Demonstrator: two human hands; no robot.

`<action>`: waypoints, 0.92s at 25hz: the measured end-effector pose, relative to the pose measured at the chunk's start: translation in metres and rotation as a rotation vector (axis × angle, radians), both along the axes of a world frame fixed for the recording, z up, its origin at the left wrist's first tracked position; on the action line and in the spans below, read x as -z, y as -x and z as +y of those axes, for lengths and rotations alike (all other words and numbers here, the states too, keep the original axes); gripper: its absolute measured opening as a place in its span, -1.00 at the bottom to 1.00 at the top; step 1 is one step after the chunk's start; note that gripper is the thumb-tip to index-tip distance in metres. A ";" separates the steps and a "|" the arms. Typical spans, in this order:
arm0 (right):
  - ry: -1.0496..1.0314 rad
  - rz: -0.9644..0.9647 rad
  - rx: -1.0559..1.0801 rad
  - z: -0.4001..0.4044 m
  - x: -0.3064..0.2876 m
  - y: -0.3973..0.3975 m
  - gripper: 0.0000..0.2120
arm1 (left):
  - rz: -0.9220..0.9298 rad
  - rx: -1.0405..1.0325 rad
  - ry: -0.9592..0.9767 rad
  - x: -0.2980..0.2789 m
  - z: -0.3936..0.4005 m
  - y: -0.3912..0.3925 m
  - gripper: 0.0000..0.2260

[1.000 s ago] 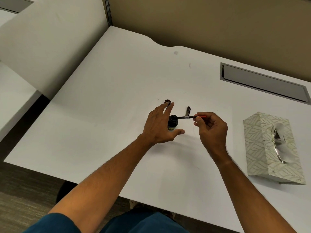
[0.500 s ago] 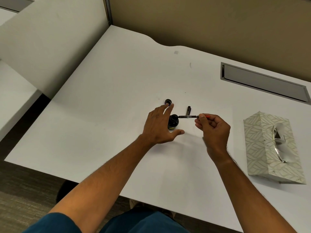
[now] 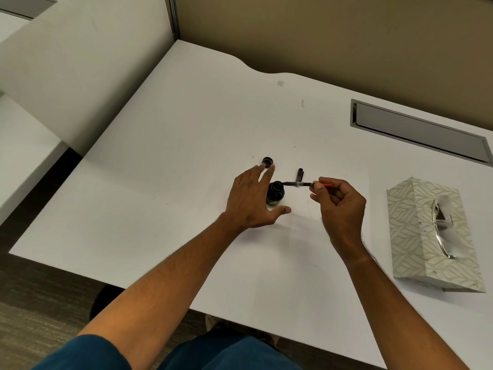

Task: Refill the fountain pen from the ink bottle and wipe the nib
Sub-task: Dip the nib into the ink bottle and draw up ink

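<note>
Little changed from a moment ago, white desk (image 3: 165, 166) under beige partition (image 3: 333, 36).

Tissue box (image 3: 416, 236) at right edge; left hand (image 3: 250, 201) still cupped, fingers spread, round ink bottle (image 3: 275, 194); right hand (image 3: 341, 204) still pinching fountain pen (image 3: 301, 184) (nib at bottle mouth), shifted slightly right. Bottle cap (image 3: 267, 161) and pen cap (image 3: 300, 174) just beyond.

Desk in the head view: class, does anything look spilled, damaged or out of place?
No spill shows. The ink bottle stands upright, its cap off behind it. Two small dark smudges mark the desk farther back.
</note>
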State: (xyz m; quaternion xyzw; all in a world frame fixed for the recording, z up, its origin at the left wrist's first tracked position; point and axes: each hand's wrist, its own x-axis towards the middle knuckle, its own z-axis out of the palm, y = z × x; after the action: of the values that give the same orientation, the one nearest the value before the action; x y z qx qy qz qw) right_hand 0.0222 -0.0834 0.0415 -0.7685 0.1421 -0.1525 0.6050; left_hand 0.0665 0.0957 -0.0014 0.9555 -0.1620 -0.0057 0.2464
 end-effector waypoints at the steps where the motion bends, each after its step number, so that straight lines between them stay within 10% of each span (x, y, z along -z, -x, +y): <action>1: 0.042 -0.009 -0.014 0.000 0.000 0.001 -0.85 | 0.002 0.000 -0.005 0.000 0.000 0.000 -0.08; 23: 0.359 -0.161 -0.121 -0.005 0.004 0.013 -0.81 | -0.002 -0.012 0.016 -0.007 -0.001 0.004 -0.07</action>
State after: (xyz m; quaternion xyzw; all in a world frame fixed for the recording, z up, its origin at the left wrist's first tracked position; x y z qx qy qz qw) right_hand 0.0094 -0.0888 0.0374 -0.8564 0.0175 -0.1995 0.4759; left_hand 0.0620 0.0949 0.0054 0.9544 -0.1567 -0.0018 0.2540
